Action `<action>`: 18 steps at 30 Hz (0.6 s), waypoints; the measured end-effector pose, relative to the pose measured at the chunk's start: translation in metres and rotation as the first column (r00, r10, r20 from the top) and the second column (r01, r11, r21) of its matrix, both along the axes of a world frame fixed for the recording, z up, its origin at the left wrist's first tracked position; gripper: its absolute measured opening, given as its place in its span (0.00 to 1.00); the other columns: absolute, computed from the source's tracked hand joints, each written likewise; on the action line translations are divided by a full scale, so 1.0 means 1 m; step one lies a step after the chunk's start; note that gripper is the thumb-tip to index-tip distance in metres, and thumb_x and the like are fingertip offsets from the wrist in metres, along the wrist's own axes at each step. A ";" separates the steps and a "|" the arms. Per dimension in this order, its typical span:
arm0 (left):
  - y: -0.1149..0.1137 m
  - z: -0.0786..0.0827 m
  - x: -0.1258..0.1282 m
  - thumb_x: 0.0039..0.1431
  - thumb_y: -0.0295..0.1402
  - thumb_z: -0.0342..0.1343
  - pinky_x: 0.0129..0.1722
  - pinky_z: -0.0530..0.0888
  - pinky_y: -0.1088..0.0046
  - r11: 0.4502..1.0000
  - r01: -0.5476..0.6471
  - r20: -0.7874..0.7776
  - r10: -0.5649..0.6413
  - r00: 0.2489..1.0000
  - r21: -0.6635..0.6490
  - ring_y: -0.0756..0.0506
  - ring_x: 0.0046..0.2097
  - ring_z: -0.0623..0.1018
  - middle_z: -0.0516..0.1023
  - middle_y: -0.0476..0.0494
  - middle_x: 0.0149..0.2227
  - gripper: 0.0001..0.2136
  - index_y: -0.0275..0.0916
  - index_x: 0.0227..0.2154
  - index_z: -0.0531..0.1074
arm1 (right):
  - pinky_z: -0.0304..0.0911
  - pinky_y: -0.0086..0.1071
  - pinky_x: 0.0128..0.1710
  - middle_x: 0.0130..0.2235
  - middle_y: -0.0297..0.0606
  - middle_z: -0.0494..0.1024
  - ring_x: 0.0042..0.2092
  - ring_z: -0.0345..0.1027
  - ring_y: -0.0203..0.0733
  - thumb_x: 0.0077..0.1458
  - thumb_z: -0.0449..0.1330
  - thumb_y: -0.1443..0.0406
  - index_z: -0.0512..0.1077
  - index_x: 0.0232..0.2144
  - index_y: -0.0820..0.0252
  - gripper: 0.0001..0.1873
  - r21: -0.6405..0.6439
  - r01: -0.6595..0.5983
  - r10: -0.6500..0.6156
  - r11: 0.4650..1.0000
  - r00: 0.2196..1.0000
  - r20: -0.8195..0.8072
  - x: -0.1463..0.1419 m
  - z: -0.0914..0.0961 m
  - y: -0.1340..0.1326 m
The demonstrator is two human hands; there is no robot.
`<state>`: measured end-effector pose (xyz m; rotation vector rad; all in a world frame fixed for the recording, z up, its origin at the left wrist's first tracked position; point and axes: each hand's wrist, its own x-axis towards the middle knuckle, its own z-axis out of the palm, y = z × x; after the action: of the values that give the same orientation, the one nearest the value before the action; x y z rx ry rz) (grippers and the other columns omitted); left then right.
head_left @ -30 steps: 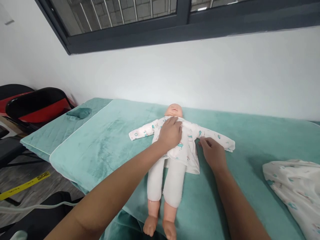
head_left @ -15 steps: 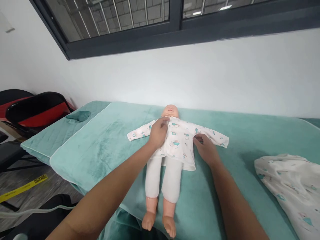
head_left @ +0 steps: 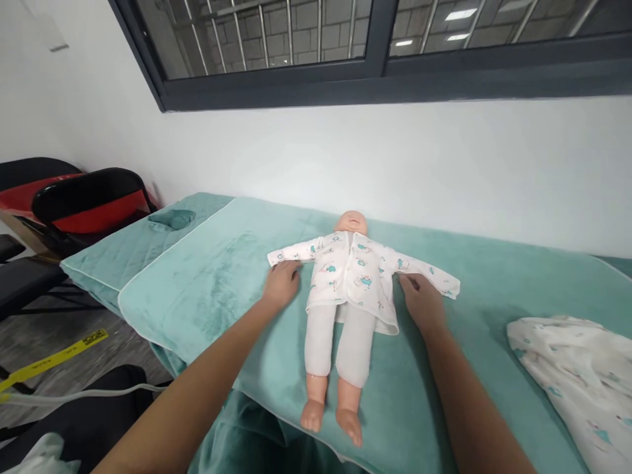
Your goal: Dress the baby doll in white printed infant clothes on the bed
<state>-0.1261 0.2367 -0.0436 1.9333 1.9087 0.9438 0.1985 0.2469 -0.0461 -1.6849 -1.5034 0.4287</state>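
Note:
A baby doll [head_left: 352,222] lies on its back, head toward the wall. It wears a white printed baby shirt [head_left: 365,283] and white leggings [head_left: 318,339]; its bare feet point toward me. The shirt's sleeves are spread out to both sides, and its front edges meet along the middle of the chest. My left hand [head_left: 281,288] rests on the mat with bent fingers at the lower edge of the left-side sleeve, its fingertips partly hidden. At the shirt's right side, below the armpit, my right hand [head_left: 423,301] has thumb and fingers closed at the fabric edge.
A teal plush mat [head_left: 197,283] covers the table beneath the doll. Crumpled white printed cloth [head_left: 582,375] lies at the right. Black and red chairs [head_left: 93,204] stand at the left. Behind the table are a white wall [head_left: 345,151] and a dark window frame [head_left: 276,85].
My left hand has moved off the shirt's chest, out to the left-side sleeve. My right hand stays by the shirt's right side. The view has shifted slightly.

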 end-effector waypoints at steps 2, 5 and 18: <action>0.005 0.002 -0.012 0.57 0.24 0.49 0.62 0.61 0.58 1.000 -0.010 -0.054 0.009 0.999 -0.015 0.41 0.57 0.72 0.78 0.42 0.52 0.15 0.42 0.43 0.76 | 0.63 0.39 0.43 0.38 0.43 0.80 0.42 0.72 0.49 0.55 0.53 0.56 0.74 0.36 0.57 0.15 0.007 0.096 -0.096 0.995 0.995 0.035 0.004 -0.005 0.002; 0.014 0.003 -0.023 0.58 0.25 0.48 0.63 0.60 0.60 0.999 -0.029 -0.110 0.025 0.994 -0.028 0.42 0.58 0.71 0.77 0.44 0.53 0.16 0.44 0.44 0.75 | 0.63 0.41 0.45 0.40 0.44 0.79 0.43 0.72 0.49 0.54 0.54 0.58 0.74 0.39 0.58 0.14 0.009 0.090 -0.091 0.996 0.993 0.075 0.008 -0.011 0.008; 0.029 -0.004 -0.041 0.60 0.28 0.44 0.48 0.69 0.63 0.916 -0.400 -0.081 0.399 0.913 -0.001 0.39 0.49 0.75 0.79 0.38 0.43 0.13 0.40 0.41 0.73 | 0.63 0.37 0.43 0.38 0.42 0.78 0.40 0.70 0.44 0.53 0.54 0.61 0.73 0.37 0.59 0.13 -0.003 0.051 -0.049 0.999 0.981 0.189 0.010 -0.006 0.023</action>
<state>-0.1670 0.2654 -0.0473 1.6186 2.4090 0.9578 0.2089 0.2699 -0.0521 -1.8072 -1.5918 0.2543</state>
